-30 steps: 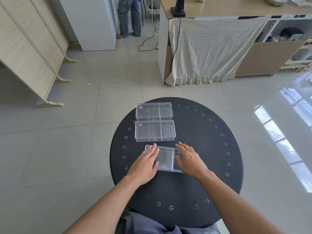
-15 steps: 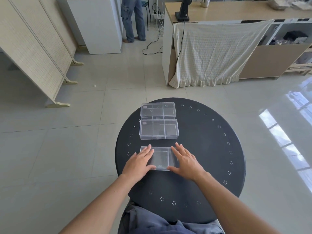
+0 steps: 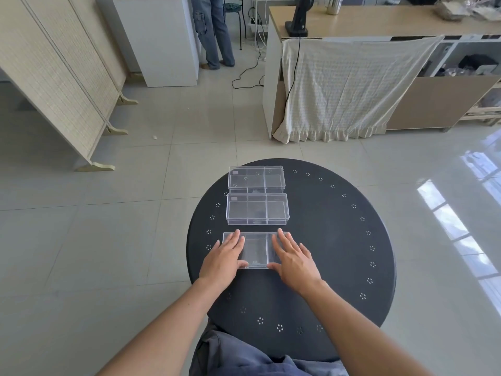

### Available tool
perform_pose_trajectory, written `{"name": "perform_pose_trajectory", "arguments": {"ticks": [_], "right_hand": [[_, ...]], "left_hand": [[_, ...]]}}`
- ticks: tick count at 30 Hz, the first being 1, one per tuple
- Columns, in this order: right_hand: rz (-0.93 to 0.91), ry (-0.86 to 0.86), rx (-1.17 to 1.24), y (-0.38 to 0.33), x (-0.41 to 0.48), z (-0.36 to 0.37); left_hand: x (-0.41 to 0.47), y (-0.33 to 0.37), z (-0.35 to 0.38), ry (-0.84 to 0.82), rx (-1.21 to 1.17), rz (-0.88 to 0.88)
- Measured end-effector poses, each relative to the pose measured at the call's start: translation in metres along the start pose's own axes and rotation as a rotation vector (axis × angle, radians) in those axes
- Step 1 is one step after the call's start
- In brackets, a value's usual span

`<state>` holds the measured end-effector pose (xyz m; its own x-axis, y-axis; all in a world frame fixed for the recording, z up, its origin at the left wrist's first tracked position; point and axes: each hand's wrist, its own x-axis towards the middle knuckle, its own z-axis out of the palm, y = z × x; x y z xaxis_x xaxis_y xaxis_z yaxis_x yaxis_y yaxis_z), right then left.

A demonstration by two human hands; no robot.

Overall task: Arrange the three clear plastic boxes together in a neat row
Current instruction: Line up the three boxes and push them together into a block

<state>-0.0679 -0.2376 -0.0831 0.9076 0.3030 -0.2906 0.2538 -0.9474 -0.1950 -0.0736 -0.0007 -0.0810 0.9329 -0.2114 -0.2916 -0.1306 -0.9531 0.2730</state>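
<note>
Three clear plastic boxes lie on a round black table [image 3: 339, 240], one behind the other. The far box [image 3: 256, 179] sits near the table's back edge. The middle box [image 3: 257, 209] lies just in front of it with a narrow gap. The near box [image 3: 257, 251] is square to the other two, a small gap from the middle one. My left hand [image 3: 223, 260] lies flat on its left end with the thumb at its front edge. My right hand [image 3: 294, 260] lies flat on its right end, thumb also at the front edge.
Tiled floor surrounds the table. A folding screen [image 3: 54, 77] stands at the left. A wooden counter with a draped cloth [image 3: 347, 88] stands behind the table. A person's legs [image 3: 214, 31] are far back by a white cabinet [image 3: 160, 42].
The near box was skewed and is now turned square to the other two and slid a little forward. Both hands stayed on its ends.
</note>
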Motion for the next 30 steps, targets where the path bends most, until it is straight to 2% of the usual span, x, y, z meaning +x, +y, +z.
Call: {"name": "perform_pose_trajectory", "arguments": {"ticks": [12, 19, 30], "right_hand": [[0.049, 0.052, -0.025, -0.005, 0.009, 0.007], [0.057, 0.029, 0.006, 0.0, 0.022, 0.004], [0.063, -0.011, 0.041, 0.004, 0.037, -0.007]], "left_hand": [[0.005, 0.007, 0.005, 0.063, -0.077, -0.008], [0.016, 0.009, 0.001, 0.077, -0.15, -0.023], [0.035, 0.003, 0.005, 0.064, -0.128, -0.042]]}}
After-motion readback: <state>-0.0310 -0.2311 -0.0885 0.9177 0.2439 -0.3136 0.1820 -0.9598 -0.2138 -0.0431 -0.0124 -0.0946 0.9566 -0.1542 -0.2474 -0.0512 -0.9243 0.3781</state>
